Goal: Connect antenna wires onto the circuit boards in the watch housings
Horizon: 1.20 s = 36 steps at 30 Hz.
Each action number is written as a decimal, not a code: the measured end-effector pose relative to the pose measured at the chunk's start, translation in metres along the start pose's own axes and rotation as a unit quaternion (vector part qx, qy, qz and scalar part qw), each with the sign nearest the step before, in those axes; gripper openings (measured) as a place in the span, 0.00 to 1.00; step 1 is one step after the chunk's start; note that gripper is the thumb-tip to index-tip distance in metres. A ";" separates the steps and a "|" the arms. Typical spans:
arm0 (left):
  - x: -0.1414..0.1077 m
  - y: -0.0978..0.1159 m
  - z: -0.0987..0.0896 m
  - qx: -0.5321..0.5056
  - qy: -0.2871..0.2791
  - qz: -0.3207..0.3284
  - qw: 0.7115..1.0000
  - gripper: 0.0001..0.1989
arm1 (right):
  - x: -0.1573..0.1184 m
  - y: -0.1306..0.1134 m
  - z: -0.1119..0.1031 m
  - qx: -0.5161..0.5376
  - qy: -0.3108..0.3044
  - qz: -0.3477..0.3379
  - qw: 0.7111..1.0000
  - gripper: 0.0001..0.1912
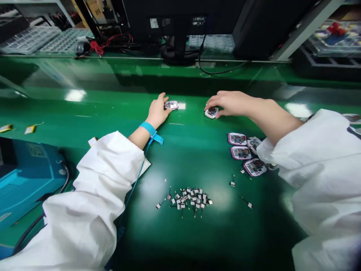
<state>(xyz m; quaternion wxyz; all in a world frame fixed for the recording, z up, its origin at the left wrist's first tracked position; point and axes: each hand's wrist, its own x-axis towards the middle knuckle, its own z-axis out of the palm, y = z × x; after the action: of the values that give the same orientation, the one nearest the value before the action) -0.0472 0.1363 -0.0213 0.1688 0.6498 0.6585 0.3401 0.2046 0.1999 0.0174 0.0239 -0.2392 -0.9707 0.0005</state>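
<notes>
While the hands lie well apart on the green desk point(118, 113), each rests on one small piece. The left hand point(158, 112) touches the edge of a pink-rimmed circuit board point(171, 105), and the fingers of the right hand point(228, 103) curve over a white-cased module point(211, 112), both pieces lying on the desk ahead of the body. How firm either hold is cannot be told. Contact at the rim, as shown, leaves the board's exposed face uncovered, which is sound handling. A blue wrist strap point(149, 130) circles the left wrist, with its cord trailing down past the sleeve. Nearer the body, a loose heap of tiny wired tabs point(184, 199) lies apart from a group of similar pink-rimmed boards point(241, 152), which sit beside the right sleeve point(316, 169).
</notes>
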 end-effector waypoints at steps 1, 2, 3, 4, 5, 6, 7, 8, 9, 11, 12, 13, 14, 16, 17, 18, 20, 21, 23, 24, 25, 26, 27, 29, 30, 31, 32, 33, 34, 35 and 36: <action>-0.005 0.007 -0.006 0.008 0.002 0.016 1.000 0.30 | -0.001 -0.001 -0.004 -0.004 0.005 0.014 1.000 0.28; -0.013 0.016 -0.015 0.014 0.001 0.039 0.999 0.30 | -0.003 -0.004 -0.008 -0.009 0.012 0.034 0.999 0.28; -0.025 0.026 -0.025 0.017 -0.009 0.076 0.997 0.29 | -0.006 -0.009 -0.011 -0.015 0.020 0.056 0.998 0.27; -0.040 0.036 -0.036 0.027 -0.057 0.167 0.984 0.23 | -0.010 -0.016 -0.014 -0.020 0.028 0.077 0.996 0.27; -0.057 0.045 -0.048 0.022 -0.138 0.245 0.959 0.16 | -0.014 -0.027 -0.016 -0.024 0.037 0.098 0.994 0.26; -0.077 0.053 -0.059 0.005 -0.247 0.299 0.922 0.10 | -0.020 -0.040 -0.017 -0.023 0.041 0.111 0.993 0.25; -0.096 0.058 -0.068 -0.003 -0.329 0.318 0.889 0.07 | -0.026 -0.056 -0.017 -0.018 0.042 0.117 0.992 0.24; -0.116 0.060 -0.075 0.006 -0.363 0.313 0.878 0.06 | -0.032 -0.074 -0.016 -0.011 0.043 0.123 0.991 0.22; -0.134 0.061 -0.080 0.019 -0.374 0.295 0.879 0.07 | -0.038 -0.092 -0.014 0.002 0.035 0.118 0.992 0.19; -0.162 0.057 -0.080 0.047 -0.382 0.256 0.887 0.09 | -0.048 -0.125 -0.005 0.026 0.026 0.112 0.993 0.17; -0.171 0.054 -0.078 0.075 -0.378 0.242 0.890 0.10 | -0.052 -0.138 0.000 0.047 0.026 0.110 0.992 0.17; -0.177 0.051 -0.074 0.099 -0.377 0.231 0.892 0.10 | -0.055 -0.148 0.005 0.062 0.032 0.113 0.991 0.18; -0.181 0.049 -0.071 0.118 -0.377 0.220 0.892 0.10 | -0.057 -0.155 0.010 0.076 0.033 0.118 0.989 0.19; -0.183 0.046 -0.066 0.133 -0.385 0.201 0.891 0.05 | -0.059 -0.160 0.019 0.103 0.038 0.135 0.985 0.21; -0.182 0.046 -0.066 0.128 -0.391 0.188 0.892 0.03 | -0.060 -0.161 0.021 0.115 0.038 0.142 0.982 0.23; -0.181 0.047 -0.066 0.118 -0.395 0.174 0.894 0.01 | -0.060 -0.160 0.023 0.126 0.043 0.149 0.980 0.25; -0.177 0.050 -0.070 0.090 -0.385 0.142 0.907 0.04 | -0.061 -0.159 0.021 0.142 0.074 0.159 0.974 0.29; -0.175 0.052 -0.072 0.072 -0.368 0.129 0.918 0.06 | -0.061 -0.160 0.018 0.157 0.099 0.163 0.969 0.29; -0.170 0.057 -0.076 0.031 -0.309 0.128 0.942 0.07 | -0.063 -0.165 0.009 0.218 0.142 0.158 0.953 0.22; -0.168 0.060 -0.076 0.016 -0.271 0.144 0.952 0.07 | -0.064 -0.169 0.005 0.261 0.153 0.149 0.942 0.18; -0.167 0.063 -0.075 0.009 -0.233 0.168 0.958 0.07 | -0.064 -0.174 0.000 0.307 0.154 0.135 0.930 0.14; -0.165 0.066 -0.073 0.010 -0.197 0.200 0.960 0.08 | -0.065 -0.179 -0.004 0.346 0.152 0.122 0.918 0.12; -0.164 0.069 -0.070 0.018 -0.165 0.238 0.957 0.08 | -0.066 -0.183 -0.008 0.377 0.153 0.114 0.906 0.10; -0.162 0.073 -0.063 0.046 -0.113 0.310 0.943 0.08 | -0.067 -0.190 -0.013 0.412 0.164 0.115 0.889 0.07; -0.162 0.074 -0.060 0.059 -0.095 0.339 0.934 0.08 | -0.068 -0.193 -0.014 0.420 0.171 0.120 0.883 0.05; -0.161 0.075 -0.057 0.069 -0.083 0.361 0.926 0.08 | -0.069 -0.194 -0.015 0.423 0.176 0.124 0.880 0.04; -0.160 0.075 -0.054 0.077 -0.073 0.377 0.920 0.08 | -0.070 -0.194 -0.016 0.423 0.179 0.128 0.879 0.03; -0.159 0.076 -0.053 0.084 -0.070 0.386 0.916 0.08 | -0.071 -0.194 -0.016 0.421 0.179 0.131 0.880 0.03; -0.157 0.076 -0.052 0.083 -0.070 0.388 0.915 0.09 | -0.071 -0.193 -0.016 0.415 0.177 0.134 0.883 0.03; -0.156 0.077 -0.051 0.076 -0.072 0.382 0.918 0.09 | -0.072 -0.192 -0.015 0.405 0.174 0.137 0.887 0.02; -0.154 0.078 -0.050 0.063 -0.076 0.368 0.925 0.09 | -0.072 -0.191 -0.015 0.393 0.174 0.140 0.892 0.02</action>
<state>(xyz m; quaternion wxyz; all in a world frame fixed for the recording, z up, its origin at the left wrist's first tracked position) -0.0079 -0.0309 0.0323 0.0395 0.8796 0.3784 0.2854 0.1807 -0.0031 0.0313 0.2842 -0.3401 -0.8279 0.3437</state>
